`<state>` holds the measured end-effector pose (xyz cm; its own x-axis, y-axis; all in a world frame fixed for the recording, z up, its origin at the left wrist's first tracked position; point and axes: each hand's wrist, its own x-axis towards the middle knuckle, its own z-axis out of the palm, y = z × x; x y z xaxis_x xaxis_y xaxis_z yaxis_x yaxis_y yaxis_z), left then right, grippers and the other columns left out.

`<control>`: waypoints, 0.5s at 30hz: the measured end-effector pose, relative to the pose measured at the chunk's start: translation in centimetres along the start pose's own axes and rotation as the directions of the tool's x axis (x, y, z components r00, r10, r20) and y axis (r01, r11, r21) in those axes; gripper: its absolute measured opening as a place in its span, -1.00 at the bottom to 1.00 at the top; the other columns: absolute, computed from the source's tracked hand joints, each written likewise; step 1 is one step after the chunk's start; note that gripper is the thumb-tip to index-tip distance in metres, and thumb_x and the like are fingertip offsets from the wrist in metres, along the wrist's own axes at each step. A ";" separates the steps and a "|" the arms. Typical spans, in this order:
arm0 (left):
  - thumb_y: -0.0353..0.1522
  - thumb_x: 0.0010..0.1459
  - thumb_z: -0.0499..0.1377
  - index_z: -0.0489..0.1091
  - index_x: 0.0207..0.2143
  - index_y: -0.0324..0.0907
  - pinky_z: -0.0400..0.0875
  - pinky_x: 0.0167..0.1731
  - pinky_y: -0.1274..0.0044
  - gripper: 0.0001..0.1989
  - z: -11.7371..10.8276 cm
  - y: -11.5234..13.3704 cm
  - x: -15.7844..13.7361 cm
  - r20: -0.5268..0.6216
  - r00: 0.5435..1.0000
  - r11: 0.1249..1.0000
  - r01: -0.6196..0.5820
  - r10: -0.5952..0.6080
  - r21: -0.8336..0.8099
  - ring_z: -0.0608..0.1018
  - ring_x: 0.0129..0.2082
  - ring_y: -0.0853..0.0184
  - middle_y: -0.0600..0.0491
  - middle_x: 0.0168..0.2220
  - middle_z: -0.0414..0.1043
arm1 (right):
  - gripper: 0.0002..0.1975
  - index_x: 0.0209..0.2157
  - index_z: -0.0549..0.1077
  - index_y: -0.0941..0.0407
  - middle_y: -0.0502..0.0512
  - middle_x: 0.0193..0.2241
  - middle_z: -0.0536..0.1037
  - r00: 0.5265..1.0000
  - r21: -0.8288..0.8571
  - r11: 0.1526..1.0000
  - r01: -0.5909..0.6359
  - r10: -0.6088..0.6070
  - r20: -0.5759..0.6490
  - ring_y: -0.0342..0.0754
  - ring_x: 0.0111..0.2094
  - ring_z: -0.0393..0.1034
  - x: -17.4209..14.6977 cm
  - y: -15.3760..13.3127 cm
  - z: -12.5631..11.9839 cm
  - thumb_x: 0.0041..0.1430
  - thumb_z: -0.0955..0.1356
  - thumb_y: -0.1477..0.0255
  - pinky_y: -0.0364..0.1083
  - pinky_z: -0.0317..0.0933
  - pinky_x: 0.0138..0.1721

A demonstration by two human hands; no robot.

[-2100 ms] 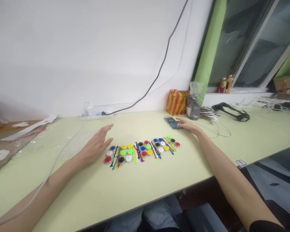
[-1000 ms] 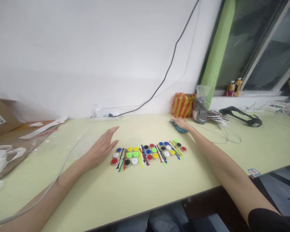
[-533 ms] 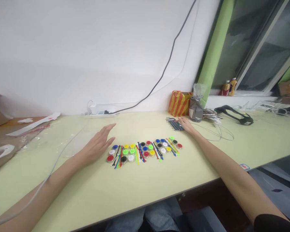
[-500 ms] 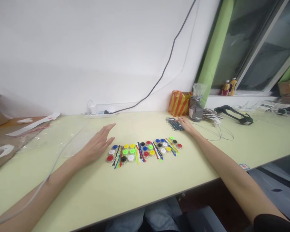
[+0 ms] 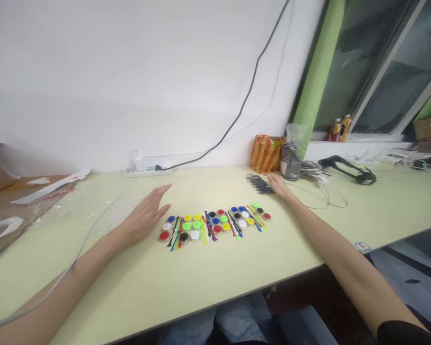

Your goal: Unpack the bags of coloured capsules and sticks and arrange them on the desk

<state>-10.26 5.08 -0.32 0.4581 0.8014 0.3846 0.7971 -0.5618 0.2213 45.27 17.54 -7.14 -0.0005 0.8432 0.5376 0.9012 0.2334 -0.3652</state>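
My left hand (image 5: 146,213) rests at the left of the colourful pieces, fingers stretched out and thumb apart, holding nothing. Nearest to it are small round pots with blue, white and red lids, such as the red-lidded pot (image 5: 164,236). Several such pots, with yellow, green, black and white lids too, stand in groups. Between the groups lie thin coloured plastic sticks (image 5: 209,226). My right hand (image 5: 278,186) is at the right edge of a flat dark phone (image 5: 261,185), fingers extended. Part of the phone is pixelated, and I cannot tell whether the fingertips touch it.
Against the wall are a power strip (image 5: 147,171), a red-and-yellow striped bag (image 5: 266,154) and a grey package (image 5: 290,162). A black headset-like frame (image 5: 348,170) and cables lie at right. Plastic wrapping and cardboard (image 5: 0,191) occupy the left. A grey cable (image 5: 70,268) crosses my left forearm.
My right hand has drawn slightly right, off the face of the phone to its edge. The phone's lit grid looks darker. My left hand and the pots have stayed put.
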 end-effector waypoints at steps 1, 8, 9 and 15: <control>-0.09 0.43 -0.12 -0.17 0.43 0.07 0.13 0.32 0.19 -0.40 0.0 -0.1 0.0 0.002 1.000 1.000 0.004 -0.004 0.000 0.22 0.36 0.09 -0.03 0.40 0.03 | -0.42 0.14 0.52 0.05 0.17 0.10 0.55 1.000 0.006 1.000 -0.013 0.013 -0.001 0.12 0.14 0.35 0.0 0.1 -0.1 0.49 0.00 0.21 0.13 0.09 0.22; -0.09 0.43 -0.13 -0.16 0.43 0.05 0.13 0.32 0.20 -0.40 0.0 0.0 0.1 0.004 1.000 1.000 -0.003 0.003 -0.001 0.22 0.36 0.10 -0.04 0.41 0.02 | -0.35 -0.07 0.65 0.10 0.24 -0.07 0.62 0.993 0.014 0.993 -0.114 0.114 -0.010 0.18 0.07 0.37 -0.7 0.0 -0.5 0.48 0.01 0.17 0.14 0.09 0.19; -0.08 0.43 -0.13 -0.16 0.43 0.04 0.14 0.31 0.20 -0.40 -0.1 0.1 0.1 0.004 1.000 1.000 0.000 0.000 -0.001 0.22 0.36 0.10 -0.04 0.41 0.02 | -0.33 -0.09 0.66 0.12 0.26 -0.09 0.62 0.992 0.014 0.992 -0.127 0.127 -0.016 0.19 0.06 0.36 -0.8 0.0 -0.7 0.47 0.00 0.15 0.13 0.09 0.19; -0.08 0.42 -0.12 -0.15 0.43 0.03 0.16 0.30 0.20 -0.40 -0.2 0.2 0.1 -0.003 1.000 1.000 -0.006 0.006 -0.004 0.26 0.33 0.07 -0.06 0.39 0.05 | -0.30 -0.13 0.68 0.12 0.26 -0.03 0.59 0.991 0.018 0.991 -0.134 0.135 -0.022 0.20 0.05 0.33 -1.9 -0.6 -1.8 0.47 0.00 0.11 0.11 0.09 0.17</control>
<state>-10.09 5.02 -0.06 0.4617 0.7975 0.3883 0.7929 -0.5673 0.2225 45.50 14.92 -6.63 0.1302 0.8561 0.5001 0.8850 0.1270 -0.4479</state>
